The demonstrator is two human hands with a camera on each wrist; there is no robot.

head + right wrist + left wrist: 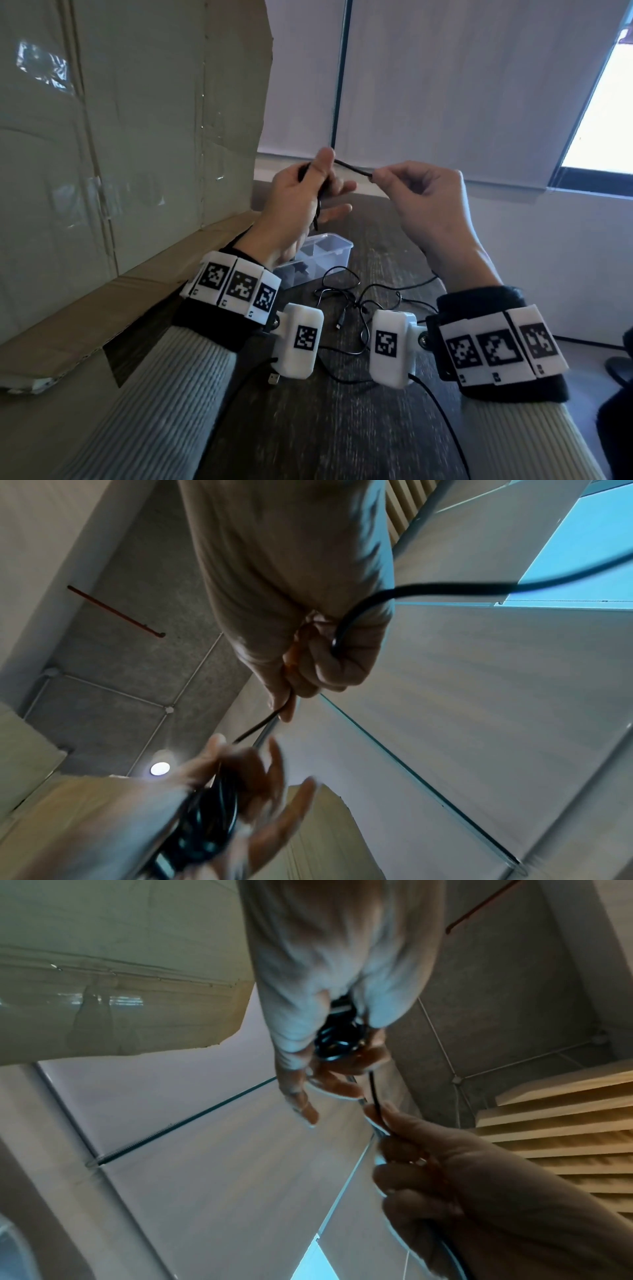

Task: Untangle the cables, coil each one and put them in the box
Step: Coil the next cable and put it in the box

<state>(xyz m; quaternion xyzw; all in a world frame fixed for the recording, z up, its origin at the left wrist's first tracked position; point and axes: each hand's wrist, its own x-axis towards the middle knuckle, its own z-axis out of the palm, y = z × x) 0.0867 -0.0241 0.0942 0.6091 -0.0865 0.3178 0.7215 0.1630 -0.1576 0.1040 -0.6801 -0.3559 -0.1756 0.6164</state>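
We see the left hand (294, 192) with its grip clamped on a coiled black cable (209, 818) above the box (329, 253), the right hand (424, 202) pinching the cable's taut free stretch, other cables (356, 305) tangled on the worktop (342, 428).
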